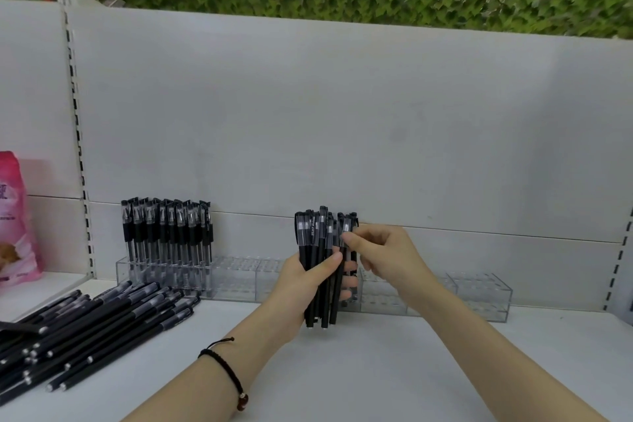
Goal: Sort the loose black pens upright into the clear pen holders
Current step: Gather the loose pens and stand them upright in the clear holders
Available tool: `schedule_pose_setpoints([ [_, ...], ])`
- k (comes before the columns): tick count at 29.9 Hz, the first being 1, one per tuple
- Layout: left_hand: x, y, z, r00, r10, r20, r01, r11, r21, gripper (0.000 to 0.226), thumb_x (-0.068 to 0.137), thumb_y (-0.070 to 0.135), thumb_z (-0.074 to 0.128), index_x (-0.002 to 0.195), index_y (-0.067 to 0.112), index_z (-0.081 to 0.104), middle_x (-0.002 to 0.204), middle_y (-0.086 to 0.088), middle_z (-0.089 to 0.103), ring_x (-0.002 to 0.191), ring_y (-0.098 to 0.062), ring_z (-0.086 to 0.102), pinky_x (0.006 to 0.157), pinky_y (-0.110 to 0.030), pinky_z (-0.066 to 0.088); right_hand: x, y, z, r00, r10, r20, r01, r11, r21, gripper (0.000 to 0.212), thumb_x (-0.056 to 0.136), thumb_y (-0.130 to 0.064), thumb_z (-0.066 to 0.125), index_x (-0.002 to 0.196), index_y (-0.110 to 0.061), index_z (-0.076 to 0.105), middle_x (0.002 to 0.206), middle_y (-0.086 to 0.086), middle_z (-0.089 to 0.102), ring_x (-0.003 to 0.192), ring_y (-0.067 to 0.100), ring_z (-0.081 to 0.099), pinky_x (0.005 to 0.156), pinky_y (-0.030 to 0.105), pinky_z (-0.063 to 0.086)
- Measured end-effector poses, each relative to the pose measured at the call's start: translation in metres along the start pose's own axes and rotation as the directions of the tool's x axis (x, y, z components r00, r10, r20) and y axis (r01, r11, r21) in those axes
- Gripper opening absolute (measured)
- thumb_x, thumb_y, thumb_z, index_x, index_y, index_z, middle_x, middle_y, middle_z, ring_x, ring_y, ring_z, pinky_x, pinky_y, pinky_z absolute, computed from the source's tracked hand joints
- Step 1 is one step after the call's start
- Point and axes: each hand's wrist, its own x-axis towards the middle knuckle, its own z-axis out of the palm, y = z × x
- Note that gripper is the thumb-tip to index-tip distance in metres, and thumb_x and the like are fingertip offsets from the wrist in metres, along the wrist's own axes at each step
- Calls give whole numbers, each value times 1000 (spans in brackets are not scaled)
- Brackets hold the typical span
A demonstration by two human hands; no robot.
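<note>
Shelf point(376, 370) of white metal, with a row of clear pen holders point(233, 276) along its back wall. The left end of the row is already packed with standing pens point(164, 229), all black and upright. The slots further right look empty, though the hands hide some of them. The left hand point(308, 281) is wrapped firmly around a bundle of black pens point(318, 250), keeping it upright just in front of the holders, probably so each pen can go straight down into a slot without turning. Whether the bundle's lower ends touch the shelf is unclear. The right hand point(380, 250) pinches the top of one pen point(346, 233) at the bundle's right side between thumb and forefinger, its other fingers loosely curled, seemingly to draw that pen free. A heap of loose pens point(102, 315) lies flat at the shelf's left front, waiting to be sorted. A dark cord bracelet point(222, 363) circles the left wrist. A pink packet point(13, 216) stands at the far left.
</note>
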Motion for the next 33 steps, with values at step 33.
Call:
schedule_pose_setpoints([
  [33,1,5,2,960,69,-272,-66,998,21,38,93,30,61,109,-4,59,66,-3,67,45,-12,55,42,-23,46,8,33,-16,996,-77,-48,44,869,-493,21,83,-32,71,68,-20,65,66,-10,62,50,-1,46,57,23,40],
])
